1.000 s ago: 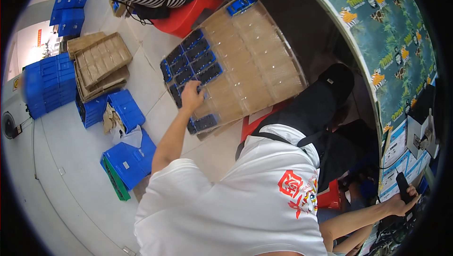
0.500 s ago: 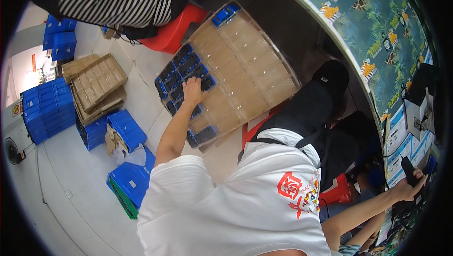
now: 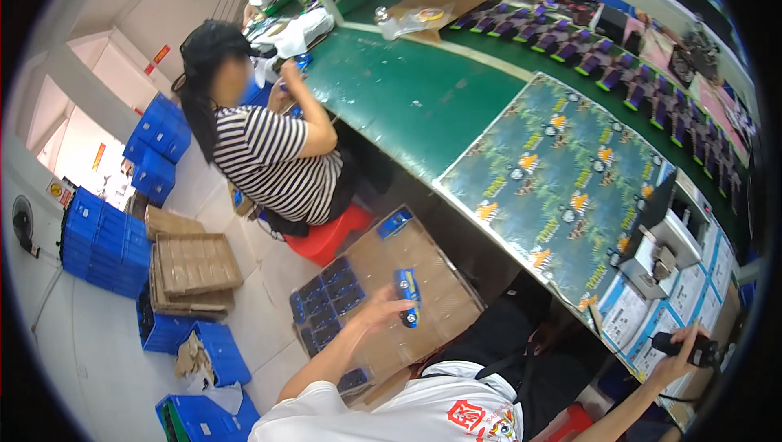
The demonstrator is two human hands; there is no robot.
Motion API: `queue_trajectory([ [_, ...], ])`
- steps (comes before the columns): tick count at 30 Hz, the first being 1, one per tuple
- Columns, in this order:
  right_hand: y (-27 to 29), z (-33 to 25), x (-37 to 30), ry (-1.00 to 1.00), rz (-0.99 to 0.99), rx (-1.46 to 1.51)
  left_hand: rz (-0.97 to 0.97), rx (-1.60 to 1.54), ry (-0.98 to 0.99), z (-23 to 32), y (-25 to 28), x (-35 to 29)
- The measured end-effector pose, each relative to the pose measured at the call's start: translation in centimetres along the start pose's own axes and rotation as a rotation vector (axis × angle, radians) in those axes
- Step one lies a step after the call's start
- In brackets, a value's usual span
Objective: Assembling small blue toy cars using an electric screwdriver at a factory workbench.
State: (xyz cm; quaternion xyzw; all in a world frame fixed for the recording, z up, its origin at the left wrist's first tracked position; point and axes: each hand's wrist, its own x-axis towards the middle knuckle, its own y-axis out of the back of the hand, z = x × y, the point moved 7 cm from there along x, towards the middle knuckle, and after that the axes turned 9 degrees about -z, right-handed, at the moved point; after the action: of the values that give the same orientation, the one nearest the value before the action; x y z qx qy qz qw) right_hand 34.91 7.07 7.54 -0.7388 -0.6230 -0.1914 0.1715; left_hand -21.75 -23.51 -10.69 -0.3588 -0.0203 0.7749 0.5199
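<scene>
My left hand (image 3: 381, 312) is closed on a blue toy car (image 3: 407, 299), held tilted on its end above a divided cardboard tray (image 3: 444, 291). Dark toy cars with blue edges (image 3: 330, 289) fill several compartments on the tray's left side, undersides apparently up. One more blue car (image 3: 394, 224) lies alone in the far corner compartment. Over at the right, beside the bench edge, my right hand (image 3: 674, 360) grips a black handheld device (image 3: 688, 349); its exact kind is unclear.
A co-worker in a striped top (image 3: 265, 149) sits on a red stool (image 3: 326, 234) at the green bench (image 3: 423, 108). A patterned mat (image 3: 562, 189) and a white box (image 3: 661, 263) lie nearer. Blue crates (image 3: 106, 238) and stacked cardboard trays (image 3: 195, 263) stand left.
My left hand has come up from the dark cars in the tray and now holds a blue toy car. The view has tilted up, bringing in the bench. My right hand keeps the black device.
</scene>
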Motion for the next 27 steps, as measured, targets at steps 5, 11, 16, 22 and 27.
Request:
queue_trajectory([
  [5, 0.8, 0.1, -0.2, -0.115, 0.031, 0.468, -0.408, -0.033, -0.223, 8.3, -17.1, 5.2],
  [11, -9.5, -10.3, 5.1, 0.144, -0.18, 0.517, -0.544, -0.021, -0.188, 9.8, -30.7, 11.0],
  [16, -11.8, -9.0, 6.9, 0.165, -0.13, 0.515, -0.666, 0.029, 0.005, 5.9, -38.3, 12.9],
  [22, -14.8, -8.2, 6.9, 0.128, -0.149, 0.251, -0.586, 0.018, 0.026, 5.0, -39.0, 13.3],
  [27, -17.1, -9.0, 7.9, 0.152, -0.234, 0.115, -0.567, 0.127, -0.046, 4.8, -38.0, 14.3],
])
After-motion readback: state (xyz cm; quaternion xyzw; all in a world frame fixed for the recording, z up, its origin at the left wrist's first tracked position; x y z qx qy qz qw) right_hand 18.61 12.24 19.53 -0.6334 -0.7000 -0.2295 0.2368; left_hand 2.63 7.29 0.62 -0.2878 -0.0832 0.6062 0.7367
